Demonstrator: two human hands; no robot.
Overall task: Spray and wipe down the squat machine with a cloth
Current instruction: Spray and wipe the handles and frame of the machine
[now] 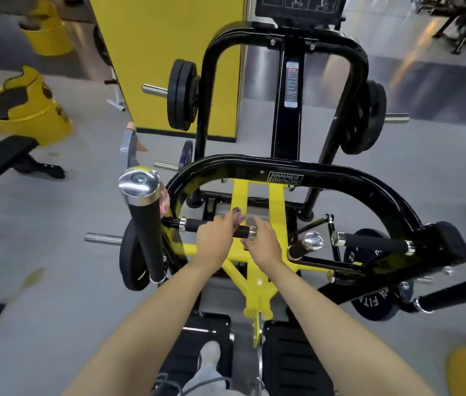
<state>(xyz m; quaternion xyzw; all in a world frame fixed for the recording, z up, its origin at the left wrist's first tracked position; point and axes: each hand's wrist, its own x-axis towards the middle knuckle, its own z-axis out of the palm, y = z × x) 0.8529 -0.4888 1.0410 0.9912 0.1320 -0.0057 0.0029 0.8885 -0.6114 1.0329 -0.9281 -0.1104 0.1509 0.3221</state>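
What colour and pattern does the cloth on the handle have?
The cloth is pinkish with a fine dark pattern; head view.

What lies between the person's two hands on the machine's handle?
In the head view, the patterned cloth, draped over the black handle, lies between the left hand and the right hand.

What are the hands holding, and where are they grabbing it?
The left hand grips a pinkish cloth, bunched over the machine's black handle. The right hand is at the handle's chrome end; whether it grips cannot be told.
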